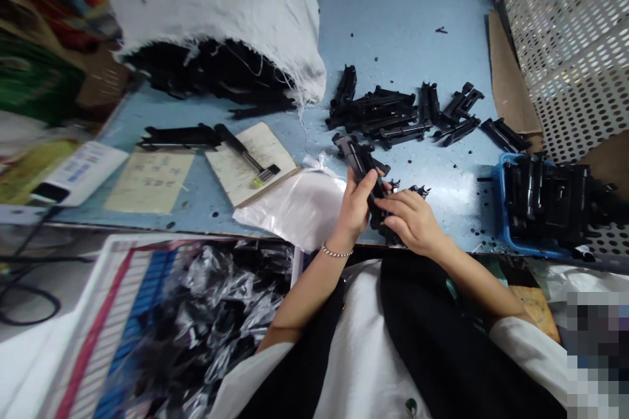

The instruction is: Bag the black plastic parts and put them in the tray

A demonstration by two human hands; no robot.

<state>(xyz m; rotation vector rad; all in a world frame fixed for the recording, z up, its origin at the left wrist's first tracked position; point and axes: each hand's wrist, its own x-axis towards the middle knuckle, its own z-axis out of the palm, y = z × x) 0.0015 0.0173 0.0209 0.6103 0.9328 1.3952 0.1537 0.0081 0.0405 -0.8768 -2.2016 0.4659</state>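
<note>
My left hand (357,204) is wrapped round a long black plastic part (358,156), which it holds tilted over the front of the blue table. Against the near end of that part, the fingers of my right hand (411,217) are pressed; whether they grip anything small is hidden. More black parts (376,114) lie in a loose pile just beyond my hands. Partly hidden behind my right hand are a few further black pieces (417,192). A clear plastic bag (299,206) lies flat to the left of my left wrist.
A white woven sack (221,6) spills black parts at the back left. A hammer-like tool (250,157) rests on a worn board (236,186), beside a handwritten paper (150,180). At right stands a blue basket (502,203) full of black parts. A crate (98,314) holds plastic-wrapped pieces below.
</note>
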